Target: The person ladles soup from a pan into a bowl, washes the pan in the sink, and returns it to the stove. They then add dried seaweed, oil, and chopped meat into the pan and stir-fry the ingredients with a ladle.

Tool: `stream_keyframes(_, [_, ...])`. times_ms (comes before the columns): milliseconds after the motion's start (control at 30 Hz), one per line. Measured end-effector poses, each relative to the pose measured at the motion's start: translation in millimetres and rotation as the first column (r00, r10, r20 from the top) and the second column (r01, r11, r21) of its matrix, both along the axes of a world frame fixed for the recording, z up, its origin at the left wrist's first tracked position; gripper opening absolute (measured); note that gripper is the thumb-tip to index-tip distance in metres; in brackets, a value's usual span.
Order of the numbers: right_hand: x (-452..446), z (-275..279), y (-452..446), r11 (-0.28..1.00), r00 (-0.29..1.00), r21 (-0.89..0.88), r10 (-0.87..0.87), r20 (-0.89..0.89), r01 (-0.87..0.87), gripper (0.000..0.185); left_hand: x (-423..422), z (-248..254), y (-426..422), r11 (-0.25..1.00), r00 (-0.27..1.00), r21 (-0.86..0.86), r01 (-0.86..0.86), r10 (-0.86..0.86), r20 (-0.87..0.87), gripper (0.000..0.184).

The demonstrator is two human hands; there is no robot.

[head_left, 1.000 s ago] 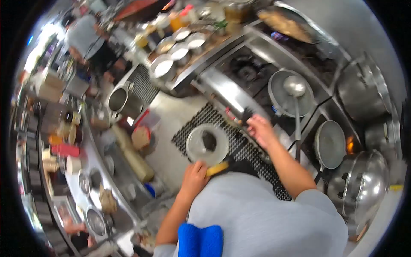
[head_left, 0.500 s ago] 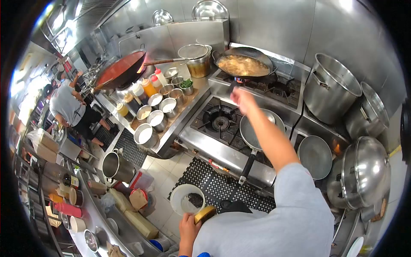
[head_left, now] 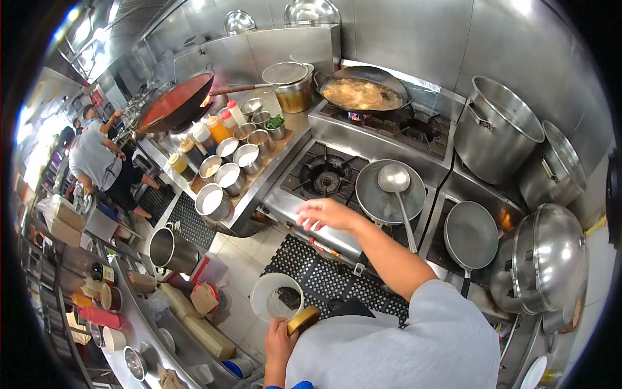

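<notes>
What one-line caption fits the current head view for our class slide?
By a stove with a filled wok, the right hand hangs open; the left hand holds a yellow object.

The big pots [head_left: 499, 129] at right looked like shiny, smooth metal, and the domed lid [head_left: 551, 259] below them was super glossy. The floor mat [head_left: 324, 272] was matt black rubber, kinda rough. The bucket [head_left: 267, 292] at bottom centre looked like cloudy plastic.

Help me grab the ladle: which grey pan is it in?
The pan nearer the right hand, with the ladle in it; the other pan holds none.
</notes>
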State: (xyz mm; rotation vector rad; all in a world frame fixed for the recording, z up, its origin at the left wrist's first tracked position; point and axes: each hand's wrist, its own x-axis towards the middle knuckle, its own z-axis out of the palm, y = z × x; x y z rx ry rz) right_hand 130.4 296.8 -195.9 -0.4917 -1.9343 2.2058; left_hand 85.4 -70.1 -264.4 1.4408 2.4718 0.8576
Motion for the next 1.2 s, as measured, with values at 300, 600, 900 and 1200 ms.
stream_keyframes(300, [14.0,44.4,-44.7,0.921,0.999,0.389,-0.004,0.053,-0.017,0.031,-6.2,21.6,6.6,0.992,0.988,-0.053,0.112,-0.117,-0.103,0.036])
stream_keyframes(600, [-17.0,32.9,-111.6,0.582,0.939,0.755,0.316,0.132,-0.302,0.026,-19.1,33.5,4.4,0.980,0.963,0.072,0.185,-0.166,-0.214,0.031])
stream_keyframes(900, [-79.9,-98.8,-177.1,-0.230,0.697,0.738,0.242,0.675,-0.634,0.016,-14.5,32.8,5.7,0.963,0.932,0.021,0.270,-0.256,-0.258,0.033])
stream_keyframes(1200, [-84.3,-134.1,-170.0,-0.224,0.598,0.640,0.233,0.767,-0.735,0.024,-7.6,21.7,-3.0,0.974,0.955,0.051,0.219,-0.204,-0.216,0.028])
